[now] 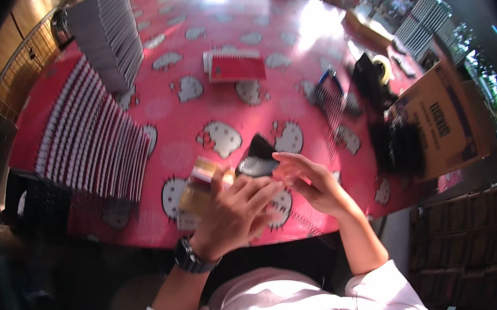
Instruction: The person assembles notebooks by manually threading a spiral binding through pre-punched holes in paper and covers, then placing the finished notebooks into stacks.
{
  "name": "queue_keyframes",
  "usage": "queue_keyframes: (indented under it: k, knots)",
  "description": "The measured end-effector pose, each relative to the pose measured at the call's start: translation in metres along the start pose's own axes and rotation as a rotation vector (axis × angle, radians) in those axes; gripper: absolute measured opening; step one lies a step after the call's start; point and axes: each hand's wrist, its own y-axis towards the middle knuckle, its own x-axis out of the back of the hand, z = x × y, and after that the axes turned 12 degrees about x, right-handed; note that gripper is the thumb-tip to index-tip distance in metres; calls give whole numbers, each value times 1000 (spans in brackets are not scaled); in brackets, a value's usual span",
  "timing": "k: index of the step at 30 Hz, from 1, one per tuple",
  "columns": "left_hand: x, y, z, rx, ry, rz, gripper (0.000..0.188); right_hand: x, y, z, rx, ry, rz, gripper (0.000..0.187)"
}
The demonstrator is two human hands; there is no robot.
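My left hand [234, 212], a dark watch on its wrist, hovers near the table's front edge with its fingers stretched out to the right. No held thing shows in it. My right hand [314, 185] faces it, thumb and fingers apart and curved, fingertips close to those of the left. Just beyond both lies a black, shiny-faced piece [256, 159]; its kind is unclear. Beside my left hand, partly covered by it, sits a small yellowish box or stack [195, 195]. A thin dark wire coil [310, 226] runs below my right hand.
Stacked spiral-bound notebooks [91, 132] fill the left, with a taller grey-white stack [106, 40] behind. A red notebook [237, 68] lies mid-table on the pink patterned cloth [189, 137]. Dark wire coils [394, 146] and a cardboard box [439, 123] stand right, near a tape roll [382, 68].
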Motion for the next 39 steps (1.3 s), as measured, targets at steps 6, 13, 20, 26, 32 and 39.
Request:
queue_keyframes:
  k: [6,13,20,26,32,39]
  knots:
    - [-4,-3,1,26,68,-21,17,-18,35,-42,57,-593,171,72]
    - [-2,-11,13,28,7,-50,17,-26,33,-43,51,-566,130,70]
    - [2,-11,10,28,17,-39,13,-13,8,-40,-24,195,-156,64]
    - [0,-11,12,1,46,-96,17,-3,-15,-37,-53,630,-140,69]
    - [0,-12,12,98,74,-104,36,15,-12,-3,-15,521,29,66]
    - [7,-23,18,401,141,-210,72,12,3,-14,-58,-69,-8,59]
